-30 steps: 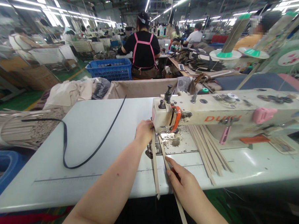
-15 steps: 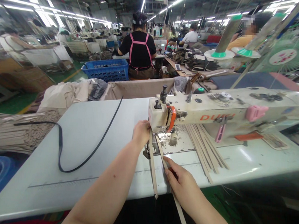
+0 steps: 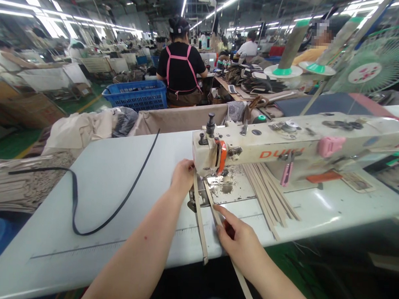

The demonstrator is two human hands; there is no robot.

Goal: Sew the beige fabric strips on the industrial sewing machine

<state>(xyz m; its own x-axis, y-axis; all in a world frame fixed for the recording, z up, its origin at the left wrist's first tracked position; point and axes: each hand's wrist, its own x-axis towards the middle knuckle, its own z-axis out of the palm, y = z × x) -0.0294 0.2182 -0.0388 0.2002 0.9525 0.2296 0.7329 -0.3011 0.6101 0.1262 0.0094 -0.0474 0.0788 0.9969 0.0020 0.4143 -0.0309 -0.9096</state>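
Observation:
My left hand [image 3: 182,177] is closed against the left end of the cream sewing machine [image 3: 285,146], at the top of a beige strap [image 3: 199,222] that hangs down over the table's front edge. My right hand [image 3: 237,239] lies nearer me, its fingers pinched on a second beige strap [image 3: 238,277] that runs from under the needle area off the table edge. Both straps start at the metal plate [image 3: 229,188] below the machine head.
Several loose beige straps [image 3: 270,196] lie fanned on the table right of the plate. A black cord [image 3: 84,215] loops across the white table [image 3: 82,250]. A bundle of strips [image 3: 16,185] sits far left. A person in a black shirt [image 3: 179,69] works beyond a blue basket [image 3: 137,94].
The view has drifted so everything sits a little further left and higher. Both hands stay on the straps at the machine, with the right hand slightly closer to the plate.

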